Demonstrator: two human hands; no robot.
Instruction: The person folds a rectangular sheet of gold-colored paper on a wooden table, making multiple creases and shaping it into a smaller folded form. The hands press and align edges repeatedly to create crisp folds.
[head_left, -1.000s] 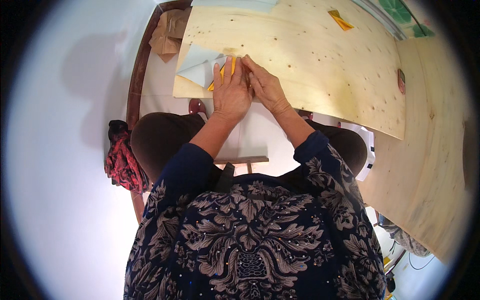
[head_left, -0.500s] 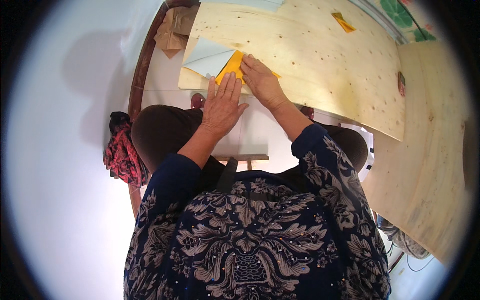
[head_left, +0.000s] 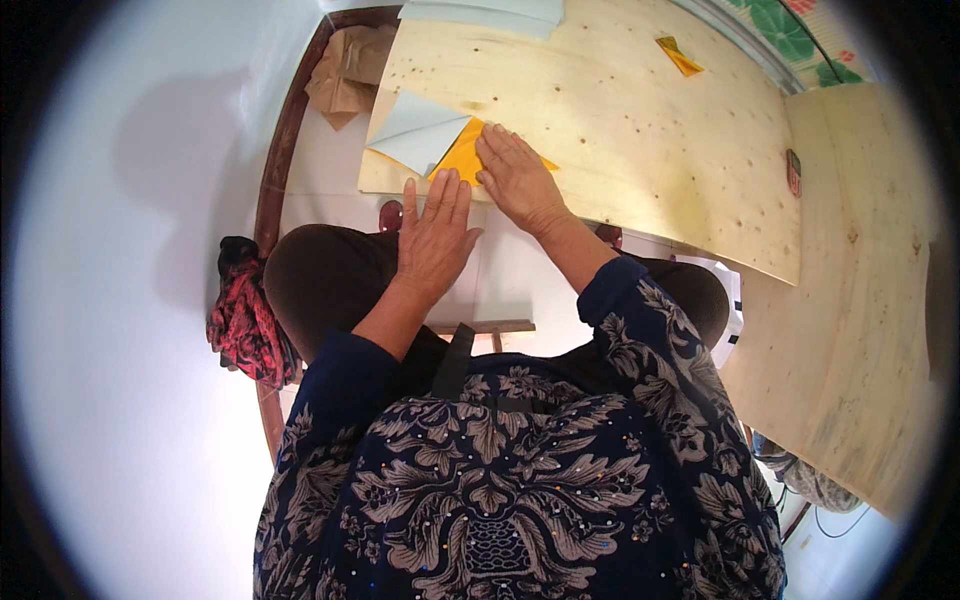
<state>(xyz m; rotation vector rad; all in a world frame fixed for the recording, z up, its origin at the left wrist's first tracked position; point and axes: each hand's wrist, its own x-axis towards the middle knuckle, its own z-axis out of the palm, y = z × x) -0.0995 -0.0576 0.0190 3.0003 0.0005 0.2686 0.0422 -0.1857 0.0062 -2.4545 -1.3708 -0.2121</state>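
With the left hand [head_left: 435, 235] spread at its near edge and the right hand [head_left: 522, 180] flat on top now parted, more yellow paper [head_left: 461, 157] shows between them on the counter [head_left: 650, 140].

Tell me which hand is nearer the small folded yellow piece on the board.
Right: the right hand lies on the larger yellow paper, below and left of the small yellow piece. The left hand is farther left and lower, fingertips at the paper's lower edge.
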